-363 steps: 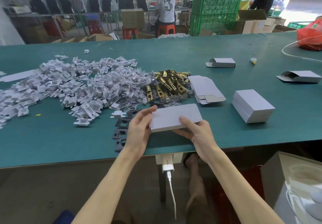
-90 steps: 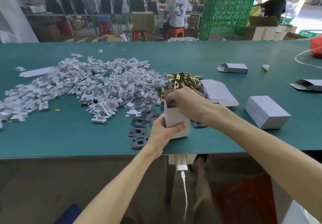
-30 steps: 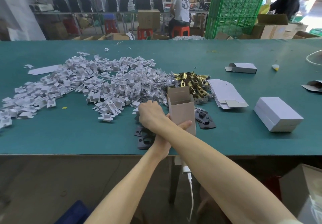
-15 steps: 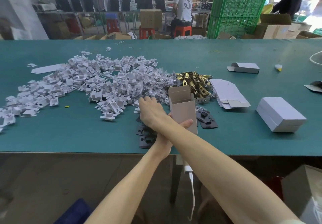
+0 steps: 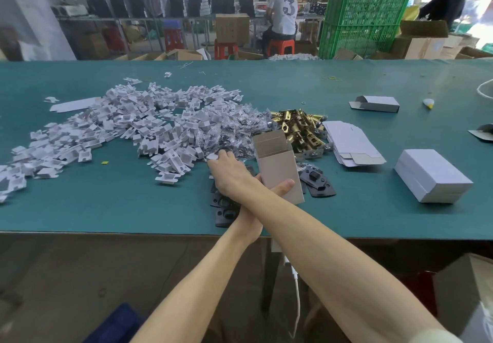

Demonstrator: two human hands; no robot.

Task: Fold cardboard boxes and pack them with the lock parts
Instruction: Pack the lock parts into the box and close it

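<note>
The left hand (image 5: 280, 185) grips the upright, open-topped box (image 5: 278, 166), thumb across its front. The right hand (image 5: 229, 173) crosses over the left wrist, just left of the box. Its fingers reach into the pile (image 5: 229, 134), and I cannot tell whether they hold anything.

Teal-green on the table top (image 5: 106, 209). Pale lilac-white over the cardboard inserts (image 5: 120, 129) and the closed box (image 5: 432, 174). Greyish-white on the open carton (image 5: 280, 172), duller brown-grey inside its flap. Brass-gold on the latch bolts (image 5: 298, 126). Black on the strike plates (image 5: 318, 186). Green lattice on the crates (image 5: 368, 9), red on the stools (image 5: 281, 46).
</note>
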